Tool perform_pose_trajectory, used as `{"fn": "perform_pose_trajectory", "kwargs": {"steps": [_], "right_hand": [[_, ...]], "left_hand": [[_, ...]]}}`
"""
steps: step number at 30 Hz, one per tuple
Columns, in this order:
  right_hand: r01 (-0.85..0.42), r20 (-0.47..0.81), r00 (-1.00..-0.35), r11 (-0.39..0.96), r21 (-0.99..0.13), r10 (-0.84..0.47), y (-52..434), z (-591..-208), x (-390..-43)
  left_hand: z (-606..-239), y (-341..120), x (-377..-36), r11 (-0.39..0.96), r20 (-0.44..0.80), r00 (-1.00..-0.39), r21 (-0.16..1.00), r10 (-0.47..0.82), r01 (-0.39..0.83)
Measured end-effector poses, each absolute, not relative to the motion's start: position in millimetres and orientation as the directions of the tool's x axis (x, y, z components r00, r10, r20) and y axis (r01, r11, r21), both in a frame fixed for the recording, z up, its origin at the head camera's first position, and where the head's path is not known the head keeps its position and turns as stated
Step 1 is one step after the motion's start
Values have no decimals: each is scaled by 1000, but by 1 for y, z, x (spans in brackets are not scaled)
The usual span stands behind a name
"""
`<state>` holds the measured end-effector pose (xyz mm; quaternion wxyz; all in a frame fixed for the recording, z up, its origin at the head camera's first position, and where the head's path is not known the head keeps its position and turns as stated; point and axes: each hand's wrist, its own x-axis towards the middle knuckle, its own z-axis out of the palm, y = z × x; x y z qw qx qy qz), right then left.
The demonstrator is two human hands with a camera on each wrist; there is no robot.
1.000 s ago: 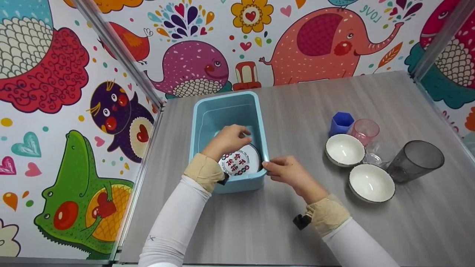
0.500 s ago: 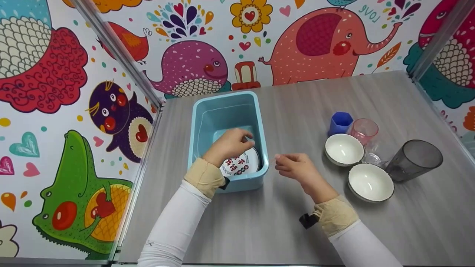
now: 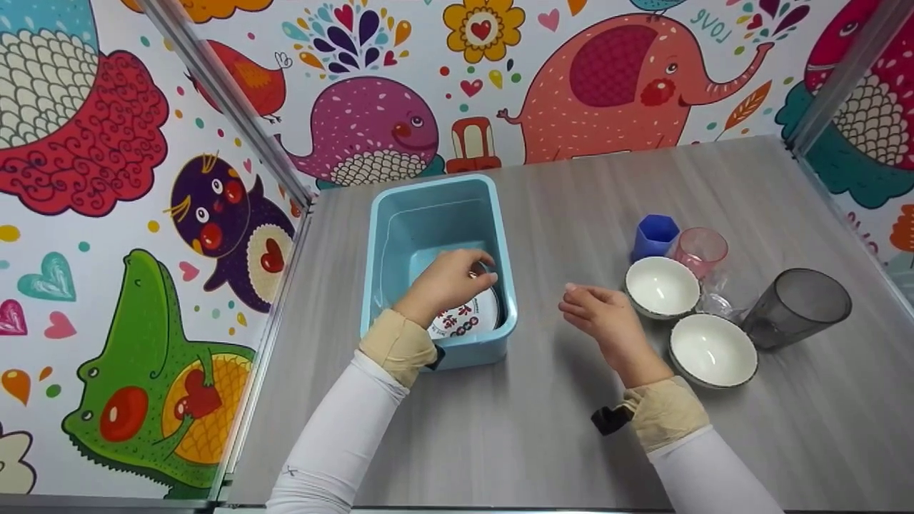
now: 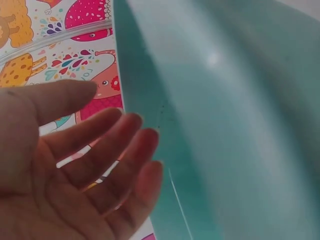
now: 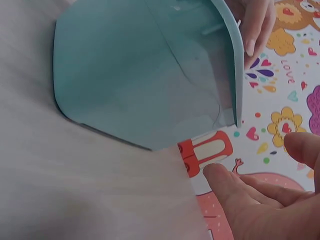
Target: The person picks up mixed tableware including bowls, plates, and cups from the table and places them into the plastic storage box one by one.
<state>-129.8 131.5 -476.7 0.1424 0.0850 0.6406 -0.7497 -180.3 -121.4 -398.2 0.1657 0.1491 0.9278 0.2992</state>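
Note:
A light blue plastic bin (image 3: 507,285) stands left of centre on the table. Inside it, near the front, lies a white round plate (image 3: 478,314) with red characters, partly hidden by my left hand (image 3: 450,282). That hand hovers over the bin with loosely bent fingers and nothing between them; the left wrist view shows its fingers (image 4: 115,150) spread apart beside the bin wall. My right hand (image 3: 607,321) is in the air right of the bin, fingers relaxed and holding nothing. Beside it is a white bowl (image 3: 663,288), with a second white bowl (image 3: 714,351) to the right.
Behind the bowls stand a blue hexagonal cup (image 3: 655,239) and a pink clear cup (image 3: 702,251). A clear glass (image 3: 721,303) lies between the bowls and a tall grey tumbler (image 3: 800,308). Printed wall panels (image 3: 571,86) border the table at the back and sides.
My right hand has let go of the bin's front right corner and moved right toward the bowls. My left hand has shifted slightly right over the plate.

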Motion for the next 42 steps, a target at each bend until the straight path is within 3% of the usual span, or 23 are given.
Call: {"fn": "perform_pose_trajectory", "kwargs": {"steps": [11, 25, 35, 42], "right_hand": [[340, -361, -932, -280, -898, 24, 146, -491, -136], [328, -376, -919, -297, -897, 121, 165, -503, -142], [360, -428, -891, -339, -869, 149, 179, -507, -144], [399, -505, -850, -441, -804, 151, 185, -511, -142]], "left_hand": [[-402, -117, -180, 761, -192, -895, 613, 403, 211], [-404, -115, -177, 758, -198, -887, 615, 416, 218], [-406, -115, -177, 754, -191, -886, 617, 423, 226], [-407, -116, -177, 747, -179, -886, 621, 428, 236]]}}
